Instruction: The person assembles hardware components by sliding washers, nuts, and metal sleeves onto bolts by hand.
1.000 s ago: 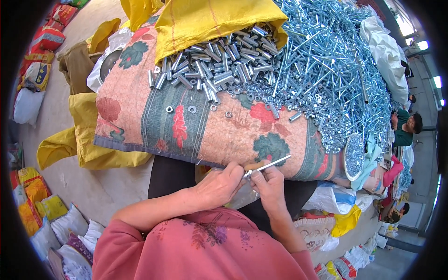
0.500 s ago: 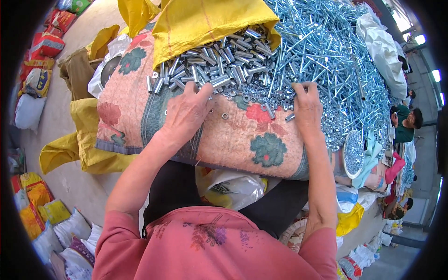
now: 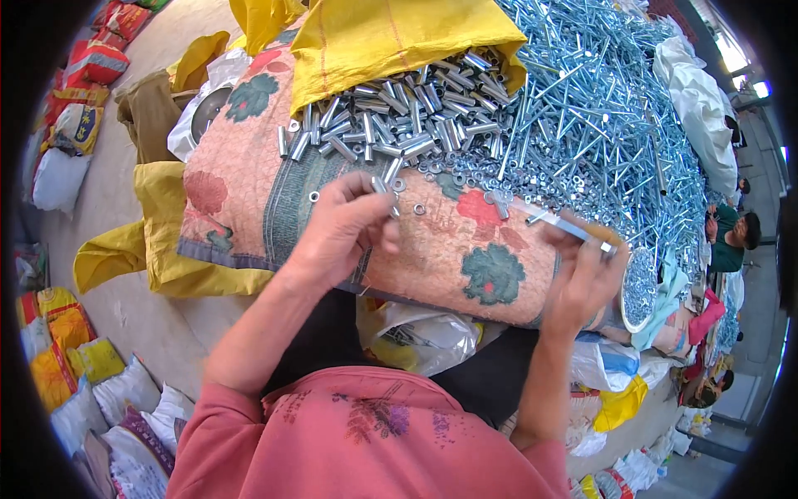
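Observation:
My left hand (image 3: 341,220) is closed, thumb and fingers pinching a short metal sleeve (image 3: 381,186) above the patterned quilt (image 3: 399,249). Over the quilt's right side, my right hand (image 3: 586,279) grips a long bolt (image 3: 565,224); its shaft points up and left, slightly blurred. Ahead of my left hand, a heap of short metal sleeves (image 3: 416,108) spills from a yellow woven sack (image 3: 399,37). Small nuts and washers (image 3: 474,175) lie along the front of the heap, with a loose washer (image 3: 419,209) beside my left hand.
A large pile of long bolts (image 3: 598,108) covers the right side. An oval container of small parts (image 3: 638,287) stands right of my right hand. A clear plastic bag (image 3: 424,337) lies below the quilt edge. A person (image 3: 727,237) in green sits far right.
My left hand has pulled back from the heap with a metal sleeve. My right hand has moved right and nearer, lifting a long bolt off the pile's edge. The view has shifted slightly.

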### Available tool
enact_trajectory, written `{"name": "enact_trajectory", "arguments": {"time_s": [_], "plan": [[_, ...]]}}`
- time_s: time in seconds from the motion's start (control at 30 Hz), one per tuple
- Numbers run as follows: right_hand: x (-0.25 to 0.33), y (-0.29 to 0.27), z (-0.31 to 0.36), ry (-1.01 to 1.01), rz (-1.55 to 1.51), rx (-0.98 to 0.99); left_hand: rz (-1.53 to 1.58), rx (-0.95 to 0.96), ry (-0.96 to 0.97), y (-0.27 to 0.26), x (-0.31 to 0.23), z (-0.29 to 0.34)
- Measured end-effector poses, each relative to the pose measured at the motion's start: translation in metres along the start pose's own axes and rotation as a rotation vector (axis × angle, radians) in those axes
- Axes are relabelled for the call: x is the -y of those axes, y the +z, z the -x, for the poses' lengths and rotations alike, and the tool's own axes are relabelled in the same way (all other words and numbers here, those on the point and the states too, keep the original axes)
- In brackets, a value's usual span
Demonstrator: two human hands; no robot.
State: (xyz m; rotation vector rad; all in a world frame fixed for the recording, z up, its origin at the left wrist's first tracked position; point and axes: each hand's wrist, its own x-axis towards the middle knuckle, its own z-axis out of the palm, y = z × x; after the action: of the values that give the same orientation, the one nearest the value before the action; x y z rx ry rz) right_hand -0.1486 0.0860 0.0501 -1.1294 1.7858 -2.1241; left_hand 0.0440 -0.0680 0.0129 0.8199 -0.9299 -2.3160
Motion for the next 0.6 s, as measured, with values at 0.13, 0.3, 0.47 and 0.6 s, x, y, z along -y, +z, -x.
{"name": "enact_trajectory", "arguments": {"time_s": [0.13,0.3,0.47,0.6], "plan": [[0.011,0.015,0.042,0.174,-0.263,0.127,0.17,0.053,-0.079,0.012,0.02,0.006],[0.008,0.024,0.053,0.222,-0.286,0.092,0.17,0.027,-0.131,0.017,0.023,0.015],[0.003,0.031,0.071,-0.002,0.491,0.356,0.442,0.071,-0.135,0.018,0.032,0.024],[0.001,0.041,0.056,0.033,0.414,0.498,0.493,0.074,-0.079,0.005,0.036,0.021]]}}
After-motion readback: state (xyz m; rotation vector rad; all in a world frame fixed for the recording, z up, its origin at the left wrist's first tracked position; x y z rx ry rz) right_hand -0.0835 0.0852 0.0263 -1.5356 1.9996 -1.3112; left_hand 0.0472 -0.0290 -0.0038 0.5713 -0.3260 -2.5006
